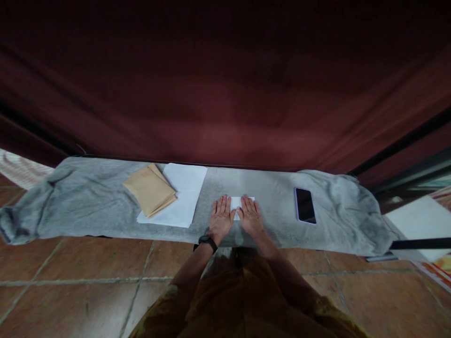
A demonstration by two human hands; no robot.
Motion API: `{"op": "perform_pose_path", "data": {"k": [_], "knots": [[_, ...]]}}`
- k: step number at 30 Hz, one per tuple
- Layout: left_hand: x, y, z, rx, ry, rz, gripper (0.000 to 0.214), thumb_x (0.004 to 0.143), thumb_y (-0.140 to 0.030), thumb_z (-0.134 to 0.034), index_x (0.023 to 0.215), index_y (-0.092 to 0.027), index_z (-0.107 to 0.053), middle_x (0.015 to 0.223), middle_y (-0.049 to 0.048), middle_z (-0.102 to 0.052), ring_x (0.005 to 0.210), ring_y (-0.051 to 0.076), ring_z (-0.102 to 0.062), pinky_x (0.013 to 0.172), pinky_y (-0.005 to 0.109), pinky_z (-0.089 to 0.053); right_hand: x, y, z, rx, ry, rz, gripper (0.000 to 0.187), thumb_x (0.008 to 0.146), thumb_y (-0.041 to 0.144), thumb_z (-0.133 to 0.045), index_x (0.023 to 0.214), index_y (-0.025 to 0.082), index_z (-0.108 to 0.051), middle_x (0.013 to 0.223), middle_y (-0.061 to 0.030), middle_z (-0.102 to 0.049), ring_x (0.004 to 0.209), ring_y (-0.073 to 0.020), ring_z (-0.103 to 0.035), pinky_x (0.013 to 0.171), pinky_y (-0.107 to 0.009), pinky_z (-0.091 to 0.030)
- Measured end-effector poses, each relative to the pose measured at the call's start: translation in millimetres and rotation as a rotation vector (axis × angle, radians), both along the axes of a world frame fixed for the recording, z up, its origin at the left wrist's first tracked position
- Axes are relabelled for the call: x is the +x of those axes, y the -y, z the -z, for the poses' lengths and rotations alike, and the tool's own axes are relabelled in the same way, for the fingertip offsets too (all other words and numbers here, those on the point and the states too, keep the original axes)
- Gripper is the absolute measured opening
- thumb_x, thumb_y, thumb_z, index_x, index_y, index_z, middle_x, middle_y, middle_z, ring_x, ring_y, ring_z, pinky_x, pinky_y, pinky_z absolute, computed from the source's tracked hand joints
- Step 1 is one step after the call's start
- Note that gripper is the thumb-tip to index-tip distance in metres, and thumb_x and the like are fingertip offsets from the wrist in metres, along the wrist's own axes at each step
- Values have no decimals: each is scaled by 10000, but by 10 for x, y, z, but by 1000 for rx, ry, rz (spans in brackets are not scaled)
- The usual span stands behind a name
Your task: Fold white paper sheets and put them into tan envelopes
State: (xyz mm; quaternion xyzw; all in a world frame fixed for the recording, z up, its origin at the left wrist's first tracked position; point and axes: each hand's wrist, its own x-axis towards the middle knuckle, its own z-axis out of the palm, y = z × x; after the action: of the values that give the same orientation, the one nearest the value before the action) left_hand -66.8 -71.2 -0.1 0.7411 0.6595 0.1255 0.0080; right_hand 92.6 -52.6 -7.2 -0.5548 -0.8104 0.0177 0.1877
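A small white piece of paper (236, 203) lies on the grey cloth in front of me, partly covered by both hands. My left hand (221, 219) rests flat on its left side, fingers stretched forward; a black band is on that wrist. Flat on the paper's right side lies my right hand (250, 216), its fingers also stretched out. The thumbs point toward each other over the paper. Whether the paper is folded I cannot tell.
To the left, brown envelopes (150, 190) lie on top of white paper sheets (188, 195). A phone with a dark screen (305, 205) lies to the right. The grey cloth (95, 202) covers a narrow surface against a dark red panel (218, 103). Below is a tiled floor (95, 305).
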Motion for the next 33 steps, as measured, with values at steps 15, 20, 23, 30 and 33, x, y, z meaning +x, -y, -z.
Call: {"op": "perform_pose_path", "data": {"k": [15, 20, 23, 30, 33], "knots": [[109, 20, -199, -108, -117, -33, 611, 1038, -361, -312, 1568, -56, -300, 1649, 193, -261, 1546, 310, -207, 1265, 536, -106, 339, 29, 10, -27, 84, 91, 571, 1069, 361, -324, 1562, 75, -349, 1594, -170, -401, 1456, -298, -373, 1203, -485, -233], [119, 13, -207, -131, -103, -37, 626, 1036, -377, -318, 1579, -68, -281, 1656, 185, -241, 1552, 308, -186, 1266, 541, -92, 417, 54, 19, -20, 82, 113, 559, 1064, 345, -305, 1562, 96, -360, 1594, -150, -407, 1449, -299, -381, 1200, -497, -244], [113, 15, -185, -124, -93, -41, 627, 1036, -381, -316, 1582, -75, -275, 1657, 182, -238, 1550, 306, -195, 1265, 546, -96, 446, 74, 12, -10, 77, 115, 547, 1064, 322, -285, 1560, 107, -367, 1591, -142, -416, 1442, -295, -392, 1194, -508, -259], [88, 34, -128, -85, -54, -57, 606, 1037, -379, -321, 1582, -116, -295, 1661, 147, -253, 1554, 283, -193, 1260, 543, -139, 470, 104, -31, 18, 28, 189, 530, 1056, 290, -306, 1530, 73, -404, 1570, -184, -437, 1439, -298, -402, 1187, -503, -288], [72, 34, -114, -69, -45, -65, 598, 1039, -391, -314, 1582, -141, -304, 1657, 132, -280, 1552, 270, -204, 1258, 535, -157, 367, 103, -65, 25, -11, 208, 537, 1050, 271, -308, 1536, 53, -380, 1591, -202, -394, 1471, -297, -363, 1186, -503, -300]]}}
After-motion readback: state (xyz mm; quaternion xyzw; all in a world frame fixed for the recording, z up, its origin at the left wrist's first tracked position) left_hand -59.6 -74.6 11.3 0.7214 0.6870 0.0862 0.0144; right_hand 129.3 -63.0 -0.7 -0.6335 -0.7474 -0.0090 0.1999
